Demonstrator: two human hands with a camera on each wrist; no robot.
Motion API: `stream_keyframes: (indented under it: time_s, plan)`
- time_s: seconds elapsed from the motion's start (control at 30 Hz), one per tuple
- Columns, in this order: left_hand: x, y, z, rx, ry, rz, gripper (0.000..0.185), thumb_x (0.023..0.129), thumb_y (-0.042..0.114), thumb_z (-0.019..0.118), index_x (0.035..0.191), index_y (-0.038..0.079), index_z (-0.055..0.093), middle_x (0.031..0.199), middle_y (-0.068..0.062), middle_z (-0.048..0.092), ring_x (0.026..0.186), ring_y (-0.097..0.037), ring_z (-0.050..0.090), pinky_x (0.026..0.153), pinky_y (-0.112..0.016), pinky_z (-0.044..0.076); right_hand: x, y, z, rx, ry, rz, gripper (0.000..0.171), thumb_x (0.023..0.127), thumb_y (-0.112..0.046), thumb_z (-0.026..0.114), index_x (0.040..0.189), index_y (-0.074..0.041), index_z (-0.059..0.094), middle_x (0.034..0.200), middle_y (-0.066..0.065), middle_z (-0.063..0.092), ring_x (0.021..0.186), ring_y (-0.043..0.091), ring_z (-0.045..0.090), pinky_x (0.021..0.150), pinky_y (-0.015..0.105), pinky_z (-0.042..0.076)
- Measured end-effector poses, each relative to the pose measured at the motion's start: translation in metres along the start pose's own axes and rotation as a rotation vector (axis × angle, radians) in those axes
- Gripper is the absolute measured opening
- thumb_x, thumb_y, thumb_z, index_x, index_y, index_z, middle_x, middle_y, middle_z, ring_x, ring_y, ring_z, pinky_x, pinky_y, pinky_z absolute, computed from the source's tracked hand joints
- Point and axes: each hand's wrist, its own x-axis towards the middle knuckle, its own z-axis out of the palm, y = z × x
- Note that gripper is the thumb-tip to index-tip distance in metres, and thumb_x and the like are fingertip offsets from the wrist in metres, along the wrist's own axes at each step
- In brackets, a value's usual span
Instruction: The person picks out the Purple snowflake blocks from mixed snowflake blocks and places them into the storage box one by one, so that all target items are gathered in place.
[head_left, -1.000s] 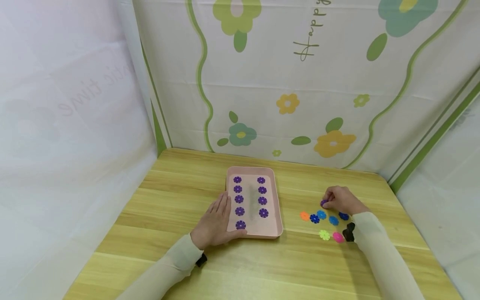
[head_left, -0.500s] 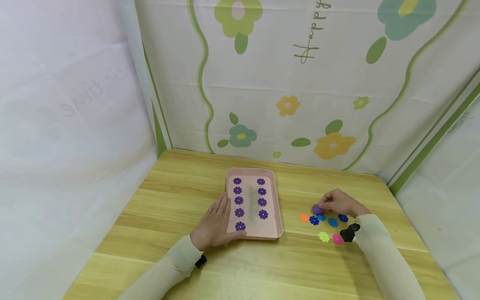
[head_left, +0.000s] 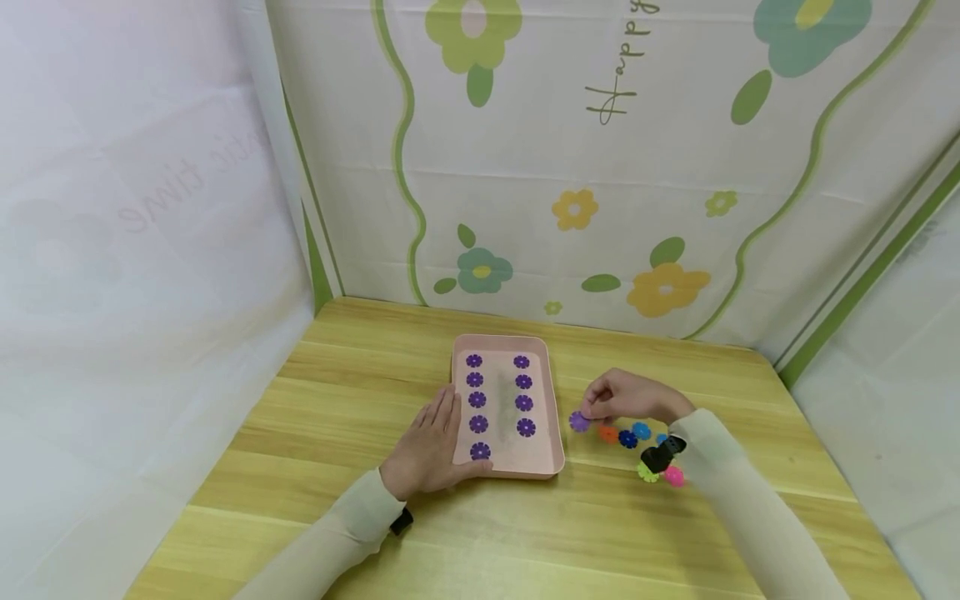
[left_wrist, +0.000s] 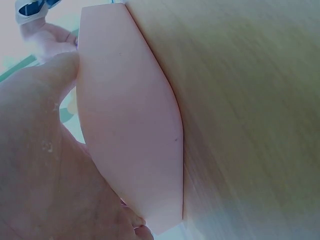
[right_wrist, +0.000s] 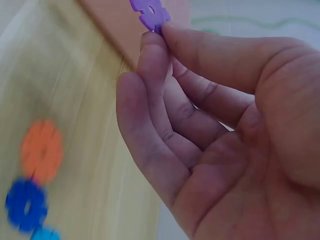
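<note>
**Two hands at a pink tray, one purple flower piece pinched**

One purple flower piece (head_left: 578,421) is pinched between thumb and fingertips of the right hand (head_left: 630,397), held just off the right edge of the pink tray (head_left: 557,408), above the table. In the right wrist view the piece (right_wrist: 151,12) is seen at the fingertips (right_wrist: 155,45), fingers curled, forearm stretched in from the right. The left hand (head_left: 429,446) is laid flat with straight fingers on the tray's left front edge, holding nothing; sleeve is pale, a black strap is seen at the wrist.

Nine purple flower pieces (head_left: 477,400) are laid in two columns inside the tray, flat, notched-petal discs, plastic-looking. Tray is smooth, rectangular, rounded corners. Loose pieces are scattered beside the right wrist: orange (head_left: 607,433), blue (head_left: 641,431), dark blue (head_left: 627,439), yellow-green (head_left: 647,474), pink (head_left: 674,476).

Table (head_left: 337,400) is light wood-grain. White cloth with green vines and flower prints (head_left: 667,283) is hung behind and at the sides.
</note>
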Motion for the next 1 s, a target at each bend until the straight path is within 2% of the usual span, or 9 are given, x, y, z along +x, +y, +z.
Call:
stream_keyframes:
  time_s: [0.07, 0.13, 0.27, 0.4, 0.47, 0.73, 0.87, 1.0]
  plan:
    - [0.0, 0.0, 0.0, 0.005, -0.008, -0.001, 0.122, 0.092, 0.079, 0.059, 0.166, -0.008, 0.015, 0.175, -0.029, 0.011, 0.164, -0.044, 0.017, 0.131, -0.056, 0.026, 0.008, -0.012, 0.005, -0.028, -0.022, -0.021, 0.013, 0.103, -0.01, 0.065, 0.099, -0.003, 0.076, 0.094, 0.021, 0.073, 0.08, 0.021, 0.063, 0.084, 0.048, 0.063]
    - [0.001, 0.0, 0.0, 0.006, -0.013, -0.004, 0.122, 0.092, 0.08, 0.058, 0.166, -0.008, 0.016, 0.175, -0.028, 0.011, 0.164, -0.044, 0.017, 0.131, -0.056, 0.026, 0.016, -0.023, 0.01, -0.047, -0.05, -0.039, 0.013, 0.103, -0.008, 0.065, 0.097, -0.004, 0.076, 0.092, 0.021, 0.073, 0.078, 0.02, 0.062, 0.086, 0.048, 0.064]
    - [0.001, 0.0, 0.0, 0.014, -0.02, -0.008, 0.122, 0.092, 0.08, 0.057, 0.166, -0.007, 0.016, 0.176, -0.028, 0.01, 0.164, -0.043, 0.015, 0.132, -0.055, 0.025, 0.031, -0.042, 0.018, -0.081, -0.102, -0.07, 0.014, 0.1, -0.003, 0.065, 0.095, -0.006, 0.077, 0.086, 0.008, 0.073, 0.075, 0.014, 0.06, 0.082, 0.037, 0.063]
    - [0.0, 0.0, 0.0, 0.027, -0.015, -0.005, 0.122, 0.092, 0.081, 0.056, 0.166, -0.008, 0.017, 0.175, -0.028, 0.011, 0.164, -0.042, 0.017, 0.131, -0.055, 0.027, 0.045, -0.056, 0.024, -0.163, -0.135, -0.132, 0.015, 0.096, 0.001, 0.066, 0.092, -0.008, 0.078, 0.082, 0.0, 0.072, 0.071, 0.01, 0.057, 0.069, 0.024, 0.054]
    - [0.0, -0.001, 0.0, 0.032, -0.012, -0.002, 0.122, 0.092, 0.081, 0.056, 0.165, -0.009, 0.017, 0.175, -0.028, 0.012, 0.164, -0.043, 0.018, 0.131, -0.055, 0.028, 0.05, -0.061, 0.028, -0.21, -0.147, -0.155, 0.014, 0.096, 0.001, 0.068, 0.09, -0.008, 0.078, 0.082, -0.002, 0.072, 0.07, 0.008, 0.057, 0.066, 0.022, 0.05]
    - [0.001, -0.002, 0.001, 0.047, -0.019, 0.0, 0.121, 0.093, 0.081, 0.054, 0.165, -0.008, 0.017, 0.175, -0.028, 0.011, 0.164, -0.042, 0.016, 0.131, -0.054, 0.028, 0.068, -0.069, 0.046, -0.387, -0.169, -0.153, 0.018, 0.096, -0.003, 0.073, 0.083, -0.014, 0.079, 0.083, -0.008, 0.074, 0.073, 0.004, 0.062, 0.068, 0.02, 0.054]
    - [0.002, -0.002, 0.002, 0.046, -0.021, 0.001, 0.12, 0.093, 0.081, 0.054, 0.166, -0.008, 0.016, 0.176, -0.028, 0.01, 0.164, -0.042, 0.015, 0.131, -0.055, 0.028, 0.073, -0.067, 0.055, -0.483, -0.152, -0.138, 0.019, 0.096, -0.005, 0.075, 0.081, -0.017, 0.078, 0.081, -0.01, 0.072, 0.072, 0.004, 0.061, 0.068, 0.02, 0.055]
    - [0.002, -0.002, 0.001, 0.046, -0.027, -0.002, 0.121, 0.093, 0.081, 0.053, 0.166, -0.007, 0.014, 0.176, -0.026, 0.008, 0.165, -0.041, 0.014, 0.132, -0.055, 0.026, 0.075, -0.064, 0.062, -0.525, -0.125, -0.114, 0.017, 0.094, -0.008, 0.078, 0.081, -0.018, 0.078, 0.081, -0.01, 0.072, 0.073, 0.005, 0.063, 0.07, 0.021, 0.056]
